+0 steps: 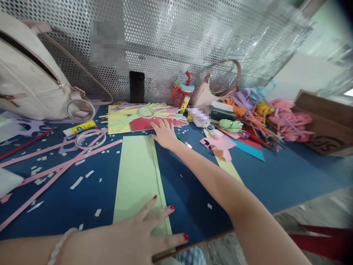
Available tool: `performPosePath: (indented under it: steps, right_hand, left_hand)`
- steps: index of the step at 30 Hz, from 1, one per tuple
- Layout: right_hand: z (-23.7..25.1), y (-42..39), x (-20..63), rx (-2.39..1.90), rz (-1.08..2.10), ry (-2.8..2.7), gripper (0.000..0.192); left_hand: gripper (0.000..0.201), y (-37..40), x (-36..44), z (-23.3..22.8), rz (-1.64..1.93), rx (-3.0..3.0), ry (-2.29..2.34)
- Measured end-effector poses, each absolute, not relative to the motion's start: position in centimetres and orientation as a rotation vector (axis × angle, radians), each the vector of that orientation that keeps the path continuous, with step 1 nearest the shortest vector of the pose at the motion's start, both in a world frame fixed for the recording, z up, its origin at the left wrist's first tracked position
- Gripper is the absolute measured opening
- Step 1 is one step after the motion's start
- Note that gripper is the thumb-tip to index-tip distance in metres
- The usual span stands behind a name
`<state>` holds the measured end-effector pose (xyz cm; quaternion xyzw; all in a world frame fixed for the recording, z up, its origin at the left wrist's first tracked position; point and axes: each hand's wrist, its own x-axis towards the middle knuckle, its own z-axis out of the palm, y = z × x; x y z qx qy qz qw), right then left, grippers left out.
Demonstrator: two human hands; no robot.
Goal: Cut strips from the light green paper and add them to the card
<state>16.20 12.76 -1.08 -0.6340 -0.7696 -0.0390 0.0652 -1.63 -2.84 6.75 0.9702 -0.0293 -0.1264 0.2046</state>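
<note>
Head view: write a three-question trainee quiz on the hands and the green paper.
1. True or false: the left hand lies flat on the near end of the green paper strip.
2. The right hand rests at the strip's: A near end, B far end, C not on it?
3. What lies between the glue stick and the strip, on the blue table?

Key:
1. True; its fingers are spread over the paper.
2. B.
3. A clear tape ring.
</note>
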Motion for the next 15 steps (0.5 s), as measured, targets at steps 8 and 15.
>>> performPosePath:
  steps: [8, 15]
  right_hand:
    - [-1.1, 12.1, 16.7, -1.624, 0.074, -2.285, 0.041]
    - [-1.7, 12.4, 16.1, -1.309, 0.4, -2.146, 0.044]
  left_hand:
    - [0.06, -0.8, -3.8, 2.9, -0.137, 2.769, 0.097]
    - [0.06, -0.4, -3.8, 2.6, -0.174, 2.795, 0.091]
